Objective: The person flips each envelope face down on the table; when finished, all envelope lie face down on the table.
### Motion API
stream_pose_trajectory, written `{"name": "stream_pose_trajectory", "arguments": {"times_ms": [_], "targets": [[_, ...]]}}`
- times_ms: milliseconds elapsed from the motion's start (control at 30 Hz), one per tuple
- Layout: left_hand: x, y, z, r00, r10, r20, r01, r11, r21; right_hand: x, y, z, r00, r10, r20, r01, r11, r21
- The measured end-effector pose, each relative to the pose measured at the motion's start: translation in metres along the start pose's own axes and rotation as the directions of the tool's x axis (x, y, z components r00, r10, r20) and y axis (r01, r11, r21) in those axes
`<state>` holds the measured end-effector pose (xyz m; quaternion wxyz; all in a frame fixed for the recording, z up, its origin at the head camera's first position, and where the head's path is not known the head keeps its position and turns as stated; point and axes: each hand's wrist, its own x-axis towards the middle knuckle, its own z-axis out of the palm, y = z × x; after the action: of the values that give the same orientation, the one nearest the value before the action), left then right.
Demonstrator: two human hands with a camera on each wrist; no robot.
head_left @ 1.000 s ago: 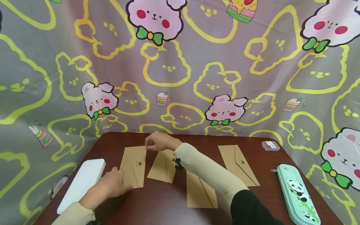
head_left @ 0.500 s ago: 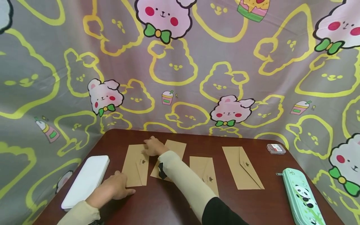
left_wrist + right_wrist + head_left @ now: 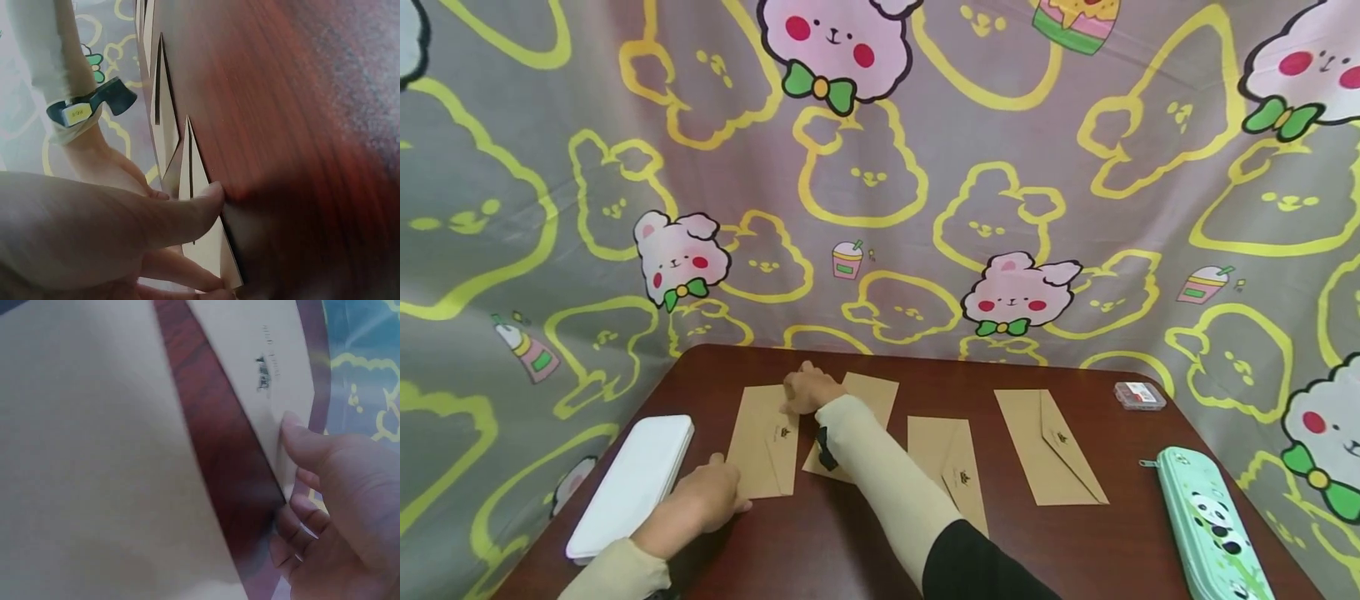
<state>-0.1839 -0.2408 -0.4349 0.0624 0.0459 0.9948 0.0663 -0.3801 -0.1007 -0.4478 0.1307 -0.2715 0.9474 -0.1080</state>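
A brown kraft envelope [image 3: 758, 454] with a small dark crown mark lies flat at the left of the row. My left hand [image 3: 703, 500] rests at its near-left corner, fingers along the left side and thumb [image 3: 209, 203] over the near edge. At the far-right corner my right hand [image 3: 811, 390] pinches the same envelope [image 3: 250, 369]. Its thumb [image 3: 300, 434] lies on top and the other fingers bend at the corner. A second kraft envelope [image 3: 874, 396] lies just right of it, slanted and partly covered by my right forearm.
Two more kraft envelopes, one in the middle [image 3: 934, 437] and one farther right [image 3: 1037, 442], lie on the dark wooden table [image 3: 820, 550]. A white case [image 3: 631, 487] is at left. A green panda pencil case [image 3: 1213, 525] and a small clear box [image 3: 1139, 396] are at right.
My right hand has shifted onto the far-right corner of the left envelope, uncovering the far end of the second one. My left hand stays at the near-left corner. The head view has shifted slightly.
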Motion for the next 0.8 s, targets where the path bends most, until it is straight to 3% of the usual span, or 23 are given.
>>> {"name": "stream_pose_trajectory", "arguments": {"times_ms": [133,433,600,633,800], "targets": [[0.002,0.004,0.004,0.999,0.013,-0.044,-0.013,1.0,0.004,0.003,0.001,-0.002,0.999,0.042,0.001,-0.042,0.998,0.037],[0.002,0.008,0.009,0.998,0.018,-0.061,-0.016,0.999,0.04,0.01,0.0,-0.004,0.997,0.075,0.019,-0.076,0.995,0.062],[0.004,0.008,0.004,0.998,0.006,-0.07,-0.002,0.998,0.057,0.02,0.003,-0.012,0.999,0.039,0.03,-0.041,0.997,0.061],[0.004,0.007,0.004,0.998,0.002,-0.063,0.001,0.999,0.053,0.035,0.009,-0.004,1.0,0.019,0.023,-0.021,0.998,0.052],[0.003,0.005,0.004,0.999,-0.013,-0.045,0.015,0.999,0.035,0.041,0.013,-0.004,0.999,-0.039,0.032,0.037,0.997,0.07]]}}
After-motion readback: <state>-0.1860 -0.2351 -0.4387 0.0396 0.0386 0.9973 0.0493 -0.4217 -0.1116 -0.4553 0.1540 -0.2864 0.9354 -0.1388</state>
